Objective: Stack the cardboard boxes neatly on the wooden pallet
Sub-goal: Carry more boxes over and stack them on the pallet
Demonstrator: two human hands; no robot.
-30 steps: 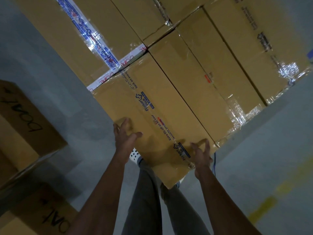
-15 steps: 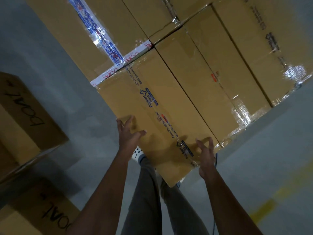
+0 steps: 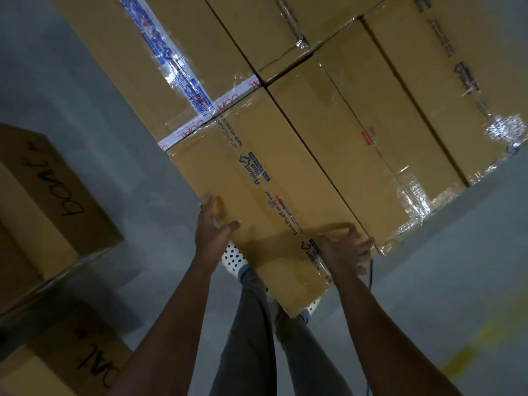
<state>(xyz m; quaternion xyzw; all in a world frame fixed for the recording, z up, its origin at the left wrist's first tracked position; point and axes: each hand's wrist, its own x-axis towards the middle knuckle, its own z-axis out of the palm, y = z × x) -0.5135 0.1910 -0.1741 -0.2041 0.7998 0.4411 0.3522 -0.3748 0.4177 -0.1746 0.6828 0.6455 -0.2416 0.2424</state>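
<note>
A long cardboard box with printed tape lies on top of the stack, its near end jutting out over my feet. My left hand presses its left side with straight fingers and the thumb on the top face. At the near right corner my right hand rests on the top with its fingers loosely bent. The box lies flush against a neighbouring taped box on its right. More boxes fill the stack. The wooden pallet is hidden underneath.
Two loose cardboard boxes marked in black pen stand on the grey floor at the left, one behind the other. My white shoes sit under the box's near end. A blue cable hangs by my right wrist. Yellow floor marking lies at right.
My right hand has shifted a little toward the box's right corner and its fingers are more bent. The left hand stays on the left side. The box has barely moved.
</note>
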